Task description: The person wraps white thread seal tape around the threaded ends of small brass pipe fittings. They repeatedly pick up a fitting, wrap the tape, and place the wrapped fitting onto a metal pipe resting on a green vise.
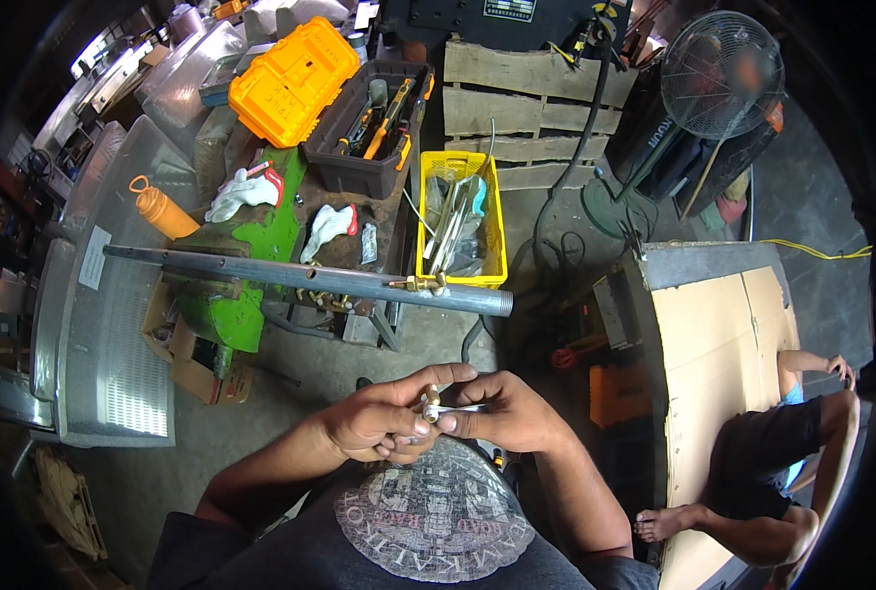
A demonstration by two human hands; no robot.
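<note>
Close in front of my chest, my left hand (384, 418) pinches a small brass fitting (431, 395) whose end is wrapped in white. A thin white strip, which looks like thread seal tape (461, 408), runs from the fitting to my right hand (507, 413). The fingers of that hand are closed on it; whether they also hide a roll cannot be made out. Beyond my hands a long grey steel pipe (340, 280) lies across, threaded at its right end. On it, near that end, sits another brass fitting (418, 284).
Under the pipe is a green vise (266, 236) beside white gloves (328, 231). Farther back are an open toolbox (359, 172), an orange bottle (163, 211) and a yellow crate (502, 246). A person (767, 447) sits on cardboard (699, 334) at right, below a fan (723, 74).
</note>
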